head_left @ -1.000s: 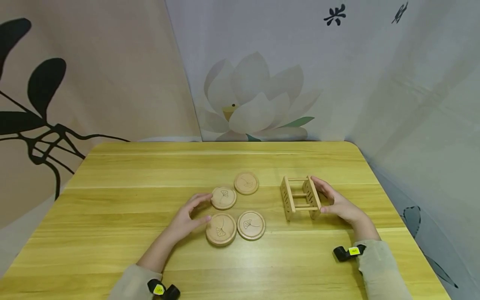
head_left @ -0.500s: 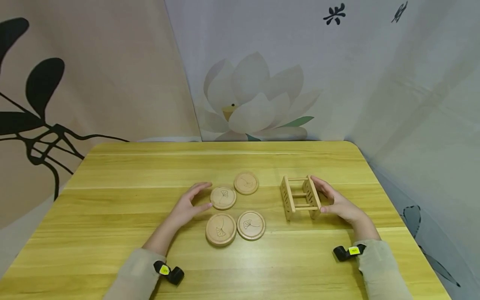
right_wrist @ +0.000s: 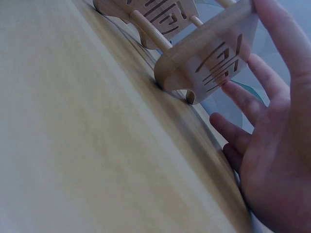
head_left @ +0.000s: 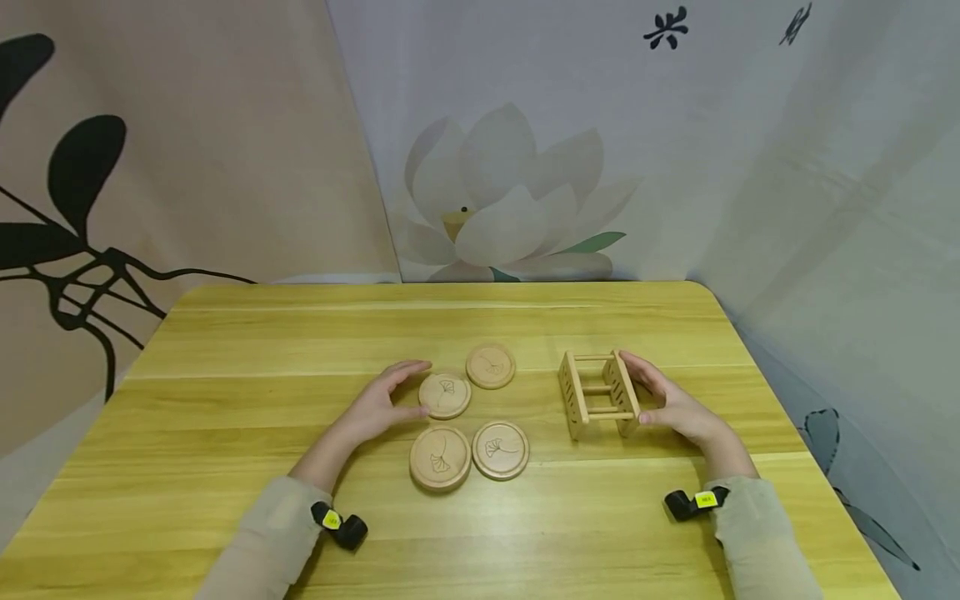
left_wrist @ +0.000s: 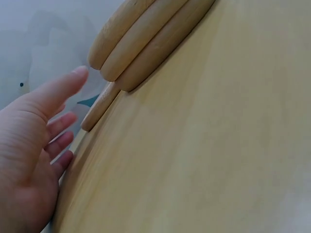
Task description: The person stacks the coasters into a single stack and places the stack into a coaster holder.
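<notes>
In the head view my left hand [head_left: 380, 406] lies beside a round wooden coaster [head_left: 445, 395] engraved with a ginkgo leaf, its thumb tip right at the coaster's left edge. My fingers are loosely spread. Just nearer stands a stack of coasters [head_left: 440, 459], whose layered rims [left_wrist: 141, 43] show in the left wrist view. My right hand [head_left: 678, 410] holds the right side panel of a small wooden coaster rack [head_left: 598, 396]. In the right wrist view its fingertips meet the outer face of the slotted panel [right_wrist: 214, 63]. No coasters sit in the rack.
One more coaster [head_left: 491, 367] lies farther back, and another [head_left: 500, 450] lies right of the stack. All rest on a wooden table [head_left: 300, 333]. A printed curtain [head_left: 517, 150] hangs behind its far edge.
My left hand has moved away from me, its thumb going from the stack's edge to the edge of the coaster behind it. My right hand and the rack have stayed put.
</notes>
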`<action>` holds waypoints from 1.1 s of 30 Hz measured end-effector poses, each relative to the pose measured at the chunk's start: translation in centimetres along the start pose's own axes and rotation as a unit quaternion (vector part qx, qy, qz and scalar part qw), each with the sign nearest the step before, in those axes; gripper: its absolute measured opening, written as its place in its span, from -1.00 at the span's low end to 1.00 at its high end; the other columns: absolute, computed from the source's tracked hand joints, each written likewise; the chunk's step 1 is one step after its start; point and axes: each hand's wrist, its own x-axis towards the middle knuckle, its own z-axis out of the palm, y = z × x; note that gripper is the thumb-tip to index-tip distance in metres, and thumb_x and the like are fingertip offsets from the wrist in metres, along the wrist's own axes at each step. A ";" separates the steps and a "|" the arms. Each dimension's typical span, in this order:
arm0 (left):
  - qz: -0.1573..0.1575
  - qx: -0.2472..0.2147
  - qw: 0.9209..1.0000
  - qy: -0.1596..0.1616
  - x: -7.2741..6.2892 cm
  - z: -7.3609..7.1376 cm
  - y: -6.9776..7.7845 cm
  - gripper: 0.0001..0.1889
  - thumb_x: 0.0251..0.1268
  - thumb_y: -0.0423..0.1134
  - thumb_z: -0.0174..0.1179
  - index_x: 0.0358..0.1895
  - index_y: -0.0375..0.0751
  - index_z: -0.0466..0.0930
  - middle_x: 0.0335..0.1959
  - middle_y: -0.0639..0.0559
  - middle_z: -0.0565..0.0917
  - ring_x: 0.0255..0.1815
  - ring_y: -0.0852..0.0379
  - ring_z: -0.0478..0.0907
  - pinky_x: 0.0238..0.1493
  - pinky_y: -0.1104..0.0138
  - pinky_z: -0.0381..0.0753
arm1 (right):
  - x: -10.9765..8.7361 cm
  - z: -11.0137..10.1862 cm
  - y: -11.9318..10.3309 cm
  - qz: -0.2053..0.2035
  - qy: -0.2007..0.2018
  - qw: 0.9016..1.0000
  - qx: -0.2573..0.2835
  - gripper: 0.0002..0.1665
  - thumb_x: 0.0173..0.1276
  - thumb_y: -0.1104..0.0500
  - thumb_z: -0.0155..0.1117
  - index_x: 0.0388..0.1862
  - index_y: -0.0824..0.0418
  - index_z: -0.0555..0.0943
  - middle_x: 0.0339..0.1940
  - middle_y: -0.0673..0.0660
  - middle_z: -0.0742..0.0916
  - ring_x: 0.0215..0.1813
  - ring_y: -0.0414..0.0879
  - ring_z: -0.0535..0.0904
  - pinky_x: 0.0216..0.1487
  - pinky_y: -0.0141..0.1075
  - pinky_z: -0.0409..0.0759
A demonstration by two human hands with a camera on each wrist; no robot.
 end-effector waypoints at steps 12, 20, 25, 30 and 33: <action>0.025 0.085 0.995 -0.037 1.0 -0.1 -0.5 -0.17 -0.04 -0.09 0.50 0.37 -0.16 0.35 0.35 -0.12 0.33 0.38 -0.13 0.15 0.35 -0.06 0.12 | 0.0 0.0 0.0 -0.004 -0.003 1.000 0.007 0.10 0.24 0.05 0.39 0.57 0.08 -0.07 0.55 0.18 0.04 0.44 -0.19 0.06 0.27 0.35 -0.21; 0.041 0.102 0.993 -0.048 1.4 0.0 -0.3 -0.17 -0.05 -0.08 0.50 0.36 -0.20 0.36 0.34 -0.14 0.35 0.36 -0.14 0.16 0.33 -0.08 0.14 | 0.0 0.0 0.2 -0.007 -0.001 1.000 -0.002 0.10 0.23 0.06 0.40 0.57 0.09 -0.06 0.54 0.24 0.07 0.44 -0.17 0.08 0.28 0.33 -0.20; 0.047 0.098 0.993 -0.051 1.5 0.1 -0.2 -0.18 -0.06 -0.10 0.51 0.34 -0.23 0.38 0.33 -0.15 0.36 0.35 -0.17 0.16 0.31 -0.12 0.15 | 0.0 -0.1 0.2 -0.005 0.002 1.000 -0.002 0.11 0.21 0.07 0.40 0.57 0.08 -0.06 0.54 0.20 0.06 0.44 -0.19 0.07 0.28 0.34 -0.23; 0.047 0.107 0.992 -0.051 1.5 0.2 -0.2 -0.18 -0.06 -0.09 0.51 0.34 -0.22 0.38 0.33 -0.12 0.37 0.34 -0.14 0.16 0.31 -0.11 0.15 | 0.0 -0.1 0.3 -0.004 0.002 1.000 -0.003 0.10 0.21 0.08 0.40 0.57 0.07 -0.06 0.55 0.17 0.05 0.44 -0.19 0.06 0.28 0.36 -0.24; 0.048 0.111 0.991 -0.050 1.5 0.3 -0.2 -0.18 -0.07 -0.09 0.50 0.34 -0.21 0.38 0.33 -0.11 0.37 0.34 -0.13 0.16 0.31 -0.10 0.15 | 0.0 0.0 0.3 -0.004 0.002 1.000 -0.003 0.10 0.22 0.07 0.40 0.57 0.08 -0.06 0.55 0.17 0.05 0.44 -0.19 0.06 0.28 0.36 -0.24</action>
